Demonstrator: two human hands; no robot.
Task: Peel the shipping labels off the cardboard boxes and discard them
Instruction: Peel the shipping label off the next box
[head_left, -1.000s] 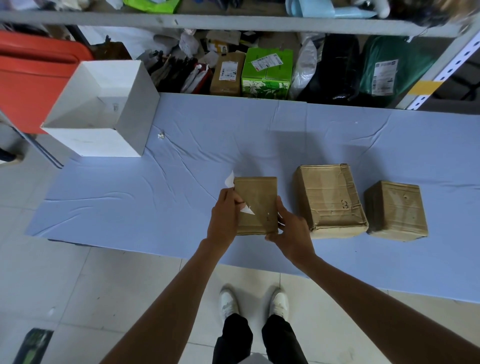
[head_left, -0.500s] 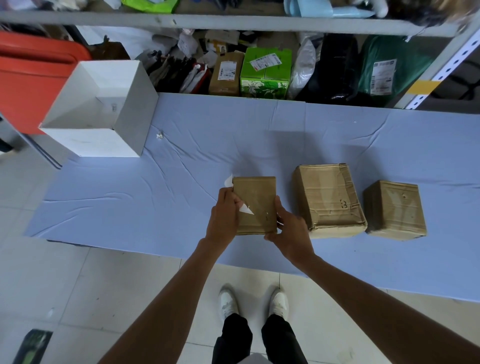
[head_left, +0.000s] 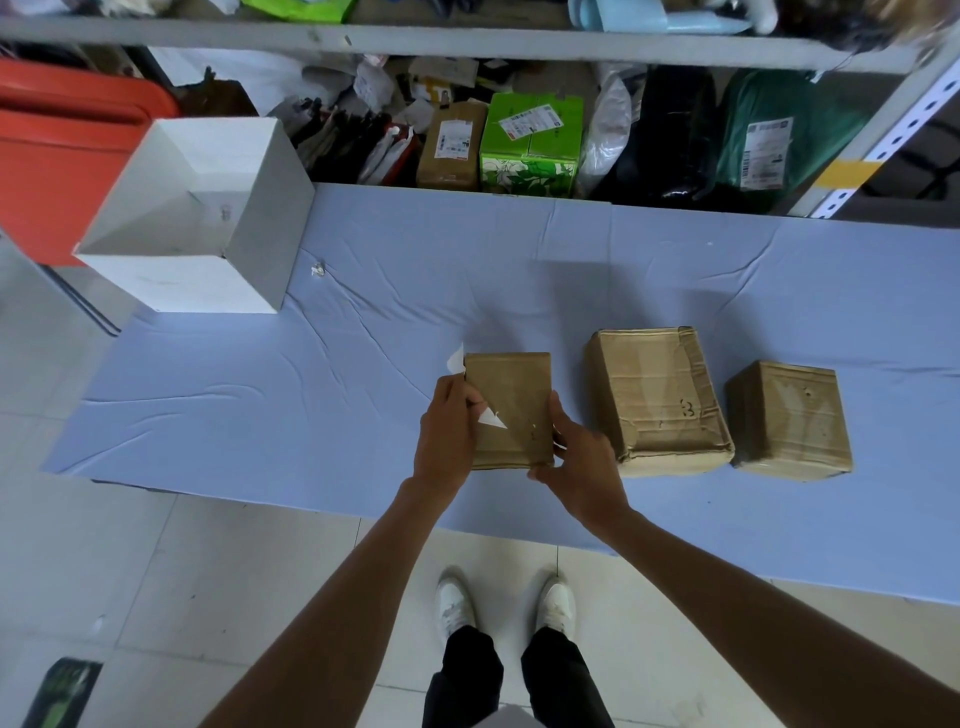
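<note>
Person stands at near edge of tabletop (head_left: 249, 410), both arms reaching in. Right hand (head_left: 582, 467) grips the near right corner of small cardboard box (head_left: 514, 395), fingers wrapped on it, steadying it. Left hand (head_left: 447, 431) sits at the box's left side, fingers clamped on shipping label (head_left: 457, 359). The label is mostly lifted: one white corner sticks up past the box's far-left edge, another shows on the top face.

Step in hand looks like mid-peel on the first box. Next move likely needs a steady pull away to the left with the box held down, then carrying the label to the white open bin (head_left: 260, 234) at far left.

Middle box (head_left: 654, 395) and right box (head_left: 787, 415) sit beside it; no labels visible on their upper faces. A small white scrap (head_left: 317, 269) lies near the bin. Labelled parcels sit on the shelf (head_left: 467, 44) behind.
</note>
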